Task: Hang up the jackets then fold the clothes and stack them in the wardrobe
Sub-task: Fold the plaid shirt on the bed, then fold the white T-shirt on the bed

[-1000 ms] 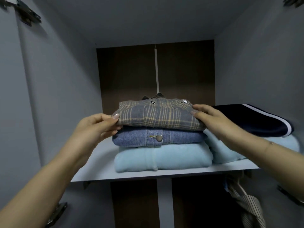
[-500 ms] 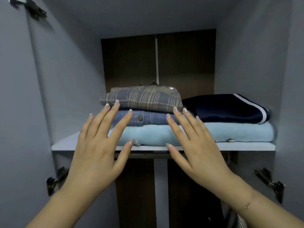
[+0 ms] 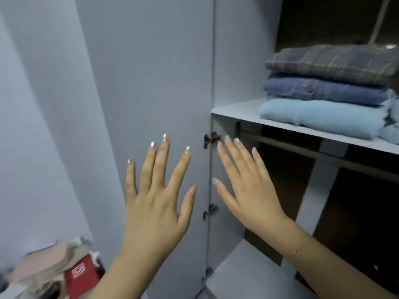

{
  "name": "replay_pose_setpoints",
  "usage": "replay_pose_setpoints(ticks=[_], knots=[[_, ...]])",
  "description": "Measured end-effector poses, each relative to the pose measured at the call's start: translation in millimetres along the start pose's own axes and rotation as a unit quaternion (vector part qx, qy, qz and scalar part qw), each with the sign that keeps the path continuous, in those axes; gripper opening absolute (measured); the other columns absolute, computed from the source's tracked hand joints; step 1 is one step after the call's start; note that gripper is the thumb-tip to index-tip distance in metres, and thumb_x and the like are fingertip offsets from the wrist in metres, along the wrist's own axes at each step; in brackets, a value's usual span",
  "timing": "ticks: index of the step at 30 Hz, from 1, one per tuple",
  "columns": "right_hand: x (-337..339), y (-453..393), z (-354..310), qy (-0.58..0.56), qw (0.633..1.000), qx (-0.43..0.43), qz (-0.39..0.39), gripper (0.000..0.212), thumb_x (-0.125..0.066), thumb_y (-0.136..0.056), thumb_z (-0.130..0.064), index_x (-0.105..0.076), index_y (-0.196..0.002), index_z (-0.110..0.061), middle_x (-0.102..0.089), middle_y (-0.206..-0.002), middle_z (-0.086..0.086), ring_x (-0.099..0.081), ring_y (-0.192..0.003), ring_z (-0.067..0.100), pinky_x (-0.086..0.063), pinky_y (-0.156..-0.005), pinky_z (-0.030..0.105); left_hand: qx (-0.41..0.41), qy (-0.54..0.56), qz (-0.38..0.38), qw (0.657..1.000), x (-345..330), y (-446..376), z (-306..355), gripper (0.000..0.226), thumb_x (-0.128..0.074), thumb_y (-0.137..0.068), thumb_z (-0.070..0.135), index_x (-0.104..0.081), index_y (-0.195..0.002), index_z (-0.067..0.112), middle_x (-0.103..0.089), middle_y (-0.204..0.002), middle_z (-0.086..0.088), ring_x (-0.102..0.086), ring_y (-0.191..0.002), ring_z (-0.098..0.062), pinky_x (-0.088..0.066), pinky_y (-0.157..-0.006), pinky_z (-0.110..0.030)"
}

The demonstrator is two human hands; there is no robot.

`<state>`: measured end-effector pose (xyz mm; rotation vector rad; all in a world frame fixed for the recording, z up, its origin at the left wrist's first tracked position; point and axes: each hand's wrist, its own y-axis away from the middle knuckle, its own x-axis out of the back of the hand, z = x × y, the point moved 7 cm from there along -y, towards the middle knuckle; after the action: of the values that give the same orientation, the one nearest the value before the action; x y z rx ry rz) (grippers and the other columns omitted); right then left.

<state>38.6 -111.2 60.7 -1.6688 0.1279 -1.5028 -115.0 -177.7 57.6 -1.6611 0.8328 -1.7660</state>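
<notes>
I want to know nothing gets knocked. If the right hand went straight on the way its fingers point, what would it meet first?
The right hand points up and forward toward the upper door hinge on the wardrobe's side panel. It would likely meet that hinge or panel first, below the shelf, though depth is unclear.

We're looking at a pale grey wardrobe door [image 3: 151,83], dark hinges [image 3: 211,139] just beyond the fingertips, a dim brown back panel [image 3: 323,22] further right.

Pale wardrobe shelf [image 3: 235,110], light blue folded garment [image 3: 319,117] lying directly on it, denim piece [image 3: 323,91] and plaid shirt [image 3: 332,61] stacked above
</notes>
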Motion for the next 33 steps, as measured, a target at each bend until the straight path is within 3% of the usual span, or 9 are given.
replay_pose_setpoints(ticks=[10, 18, 21, 27, 33], knots=[[1, 25, -264, -0.185, 0.953, 0.237, -0.036, 0.066, -0.028, -0.100, -0.048, -0.010, -0.157, -0.019, -0.011, -0.164, 0.002, -0.009, -0.151, 0.018, -0.010, -0.122, 0.043, 0.251, -0.132, -0.041, 0.958, 152, 186, -162, 0.061, -0.035, -0.096, 0.045, -0.023, -0.154, 0.029, -0.008, -0.164, -0.003, -0.006, -0.151, -0.022, -0.008, -0.120, -0.054], [45, 129, -543, -0.308, 0.850, 0.418, -0.089, 0.063, -0.034, -0.098, -0.045, -0.029, -0.153, -0.014, -0.026, -0.159, 0.006, -0.025, -0.147, 0.022, -0.023, -0.119, 0.045, 0.403, -0.249, -0.056, 0.879, 340, 411, -252, 0.062, -0.037, -0.095, 0.046, -0.026, -0.153, 0.028, -0.010, -0.164, -0.004, -0.007, -0.151, -0.023, -0.009, -0.119, -0.053], [77, 186, -645, -0.341, 0.794, 0.495, -0.089, 0.062, -0.036, -0.098, -0.044, -0.031, -0.152, -0.013, -0.025, -0.160, 0.006, -0.024, -0.148, 0.022, -0.027, -0.118, 0.046, 0.467, -0.292, -0.072, 0.832, 406, 495, -269, 0.063, -0.037, -0.095, 0.046, -0.023, -0.154, 0.027, -0.008, -0.164, -0.003, -0.005, -0.151, -0.023, -0.010, -0.118, -0.055], [131, 304, -797, -0.389, 0.664, 0.626, -0.124, 0.063, -0.034, -0.100, -0.045, -0.024, -0.154, -0.015, -0.018, -0.162, 0.005, -0.019, -0.149, 0.020, -0.019, -0.119, 0.043, 0.613, -0.335, -0.061, 0.712, 497, 640, -265, 0.063, -0.034, -0.097, 0.047, -0.017, -0.155, 0.029, -0.002, -0.165, -0.001, -0.001, -0.151, -0.021, -0.009, -0.118, -0.054], [178, 434, -906, -0.429, 0.504, 0.732, -0.163, 0.063, -0.031, -0.102, -0.046, -0.014, -0.156, -0.017, -0.008, -0.164, 0.001, -0.006, -0.151, 0.017, -0.013, -0.122, 0.042, 0.736, -0.384, -0.047, 0.556, 554, 763, -227, 0.065, -0.037, -0.097, 0.046, -0.015, -0.156, 0.029, 0.000, -0.165, -0.001, 0.000, -0.151, -0.020, -0.009, -0.119, -0.053]])
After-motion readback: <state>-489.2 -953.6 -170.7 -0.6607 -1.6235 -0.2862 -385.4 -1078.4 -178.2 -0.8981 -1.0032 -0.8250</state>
